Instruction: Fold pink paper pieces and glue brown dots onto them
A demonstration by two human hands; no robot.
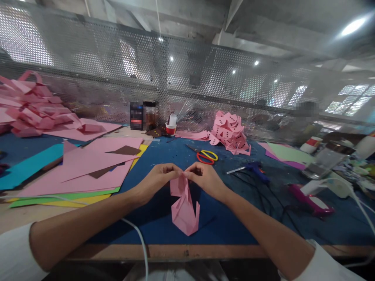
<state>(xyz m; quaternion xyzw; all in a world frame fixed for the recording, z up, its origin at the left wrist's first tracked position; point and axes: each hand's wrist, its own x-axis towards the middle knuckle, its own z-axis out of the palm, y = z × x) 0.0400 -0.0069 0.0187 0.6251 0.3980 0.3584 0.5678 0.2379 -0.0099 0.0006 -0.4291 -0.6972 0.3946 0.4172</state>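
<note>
Between my hands, a folded pink paper piece (186, 216) hangs over the blue mat near the table's front edge. My left hand (159, 177) pinches its top from the left. From the other side, the thumb and fingers of my right hand (206, 177) press on the same top edge, close to the left fingertips. Below the pinch the paper widens into a faceted body, with a thin strip standing up at its right. Just beyond my hands lie scissors (207, 157) with one red and one yellow handle loop.
Pink, green and yellow paper sheets (99, 160) and a teal sheet (35, 164) lie left, before a heap of folded pink paper (35, 103). Dotted pink pieces (230, 130) stand at the back. A blue glue gun (258, 171) and a magenta device (312, 201) with cords lie right.
</note>
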